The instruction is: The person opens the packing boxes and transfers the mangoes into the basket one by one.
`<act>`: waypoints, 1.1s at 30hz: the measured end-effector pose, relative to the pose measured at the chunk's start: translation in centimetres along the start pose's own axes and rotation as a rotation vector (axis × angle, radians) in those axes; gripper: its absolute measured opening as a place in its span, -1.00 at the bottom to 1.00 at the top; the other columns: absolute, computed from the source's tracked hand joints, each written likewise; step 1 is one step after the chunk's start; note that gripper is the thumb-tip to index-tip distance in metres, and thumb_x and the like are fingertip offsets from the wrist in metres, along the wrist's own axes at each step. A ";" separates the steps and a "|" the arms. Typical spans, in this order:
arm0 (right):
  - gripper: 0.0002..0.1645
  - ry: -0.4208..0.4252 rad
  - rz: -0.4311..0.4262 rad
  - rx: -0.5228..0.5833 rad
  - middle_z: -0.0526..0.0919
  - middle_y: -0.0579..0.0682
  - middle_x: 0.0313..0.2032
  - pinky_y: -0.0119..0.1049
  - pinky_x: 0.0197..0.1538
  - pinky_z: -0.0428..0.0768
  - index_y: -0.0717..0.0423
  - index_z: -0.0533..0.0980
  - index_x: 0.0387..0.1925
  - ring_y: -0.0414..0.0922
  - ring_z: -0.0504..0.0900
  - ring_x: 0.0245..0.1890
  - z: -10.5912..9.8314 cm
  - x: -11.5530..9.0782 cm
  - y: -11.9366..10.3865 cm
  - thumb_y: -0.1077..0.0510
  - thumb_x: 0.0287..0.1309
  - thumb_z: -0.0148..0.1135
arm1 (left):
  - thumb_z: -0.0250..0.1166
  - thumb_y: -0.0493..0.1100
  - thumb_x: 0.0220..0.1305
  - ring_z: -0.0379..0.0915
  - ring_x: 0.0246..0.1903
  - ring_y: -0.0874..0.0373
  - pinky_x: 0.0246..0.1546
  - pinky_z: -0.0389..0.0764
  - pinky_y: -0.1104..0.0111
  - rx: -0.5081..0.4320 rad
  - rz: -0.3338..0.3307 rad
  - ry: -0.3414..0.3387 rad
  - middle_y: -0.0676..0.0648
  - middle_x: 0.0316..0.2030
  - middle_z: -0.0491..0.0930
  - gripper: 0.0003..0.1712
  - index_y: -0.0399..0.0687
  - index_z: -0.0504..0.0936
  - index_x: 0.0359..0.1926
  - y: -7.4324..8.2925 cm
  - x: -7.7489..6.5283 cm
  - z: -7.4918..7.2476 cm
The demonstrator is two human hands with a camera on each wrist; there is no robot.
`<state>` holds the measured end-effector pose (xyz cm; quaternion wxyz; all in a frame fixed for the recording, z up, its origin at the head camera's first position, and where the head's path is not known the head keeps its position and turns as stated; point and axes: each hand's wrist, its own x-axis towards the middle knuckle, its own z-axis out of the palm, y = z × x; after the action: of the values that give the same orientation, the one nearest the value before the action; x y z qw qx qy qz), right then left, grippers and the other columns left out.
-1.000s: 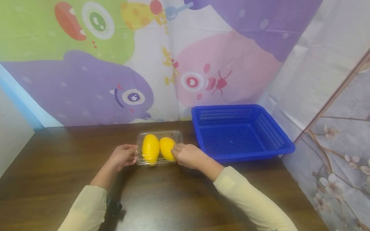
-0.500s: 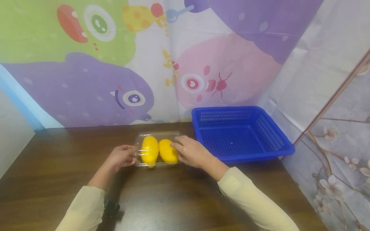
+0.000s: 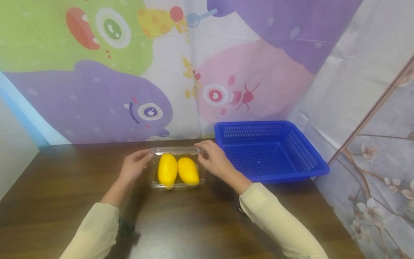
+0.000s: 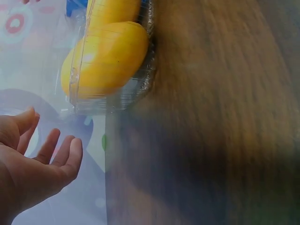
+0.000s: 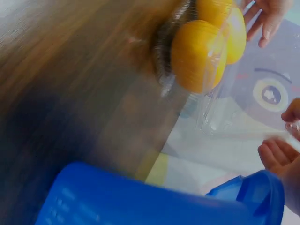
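Note:
Two yellow mangoes, the left one (image 3: 167,169) and the right one (image 3: 188,171), lie side by side in a clear plastic clamshell box (image 3: 181,186). Its transparent lid (image 3: 176,149) stands raised along the far side. My left hand (image 3: 133,165) is by the lid's left corner; in the left wrist view the same hand (image 4: 40,164) has its fingers apart, with nothing visible between them. At the lid's far right corner, my right hand (image 3: 215,160) holds the edge; the right wrist view shows clear plastic between thumb and fingers of this hand (image 5: 283,154).
A blue plastic basket (image 3: 271,177) stands right of the box, close to my right forearm. Behind the brown wooden table (image 3: 181,223) hangs a cartoon-printed cloth (image 3: 181,122). A flowered panel (image 3: 372,187) borders the right side.
My right hand has let go of the right mango and moved to the lid's far right corner. My left hand has shifted from the box's left side up towards the lid's left corner.

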<state>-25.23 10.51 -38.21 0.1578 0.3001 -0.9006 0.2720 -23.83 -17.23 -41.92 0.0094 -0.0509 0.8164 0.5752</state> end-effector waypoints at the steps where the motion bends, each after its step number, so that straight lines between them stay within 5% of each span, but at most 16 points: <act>1: -0.62 0.017 0.044 0.045 0.61 0.12 -0.08 -0.21 -0.02 0.58 0.20 0.54 -0.01 -0.03 0.56 -0.11 0.1 0.3 0.1 0.28 0.07 0.19 | 0.10 0.05 0.34 0.39 0.10 -0.20 0.12 0.48 0.06 0.004 -0.003 0.008 -0.28 0.23 0.37 -0.41 -0.23 0.36 0.25 0.1 0.1 0.0; 7: -0.58 0.098 0.330 0.262 0.61 0.14 -0.05 -0.18 0.01 0.60 0.20 0.52 0.03 0.01 0.59 -0.07 1.0 1.9 0.5 0.34 0.09 0.09 | 0.06 0.02 0.37 0.41 0.05 -0.23 0.09 0.50 0.08 0.010 0.013 0.038 -0.29 0.25 0.33 -0.43 -0.27 0.34 0.24 0.6 1.0 0.2; 12: -0.57 0.177 0.484 0.352 0.62 0.17 -0.04 -0.17 0.08 0.57 0.25 0.51 0.02 0.05 0.59 -0.02 2.1 3.0 0.6 0.40 0.07 0.00 | 0.01 -0.07 0.40 0.37 0.11 -0.17 0.09 0.51 0.10 -0.018 0.013 0.054 -0.30 0.24 0.34 -0.48 -0.31 0.33 0.23 0.6 2.0 0.6; 19: -0.61 0.257 0.552 0.399 0.62 0.18 -0.04 -0.15 0.09 0.56 0.29 0.50 0.00 0.07 0.60 -0.03 3.3 3.7 0.9 0.39 0.11 0.01 | -0.01 -0.12 0.42 0.31 0.21 -0.16 0.15 0.46 0.10 -0.096 -0.050 0.050 -0.31 0.25 0.32 -0.51 -0.33 0.31 0.24 -0.2 3.0 1.0; 33: -0.55 0.251 0.702 0.316 0.64 0.19 -0.11 -0.08 -0.04 0.58 0.17 0.47 0.04 0.07 0.60 -0.09 5.2 4.0 0.6 0.42 0.10 -0.03 | 0.00 -0.07 0.42 0.38 0.16 -0.18 0.14 0.48 0.11 -0.200 -0.119 0.063 -0.34 0.21 0.36 -0.48 -0.29 0.29 0.26 -0.4 3.5 1.6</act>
<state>-29.33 6.02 -40.84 0.1160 -0.0406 -0.8693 0.4788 -27.36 -16.13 -43.12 0.0124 -0.1180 0.7503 0.6504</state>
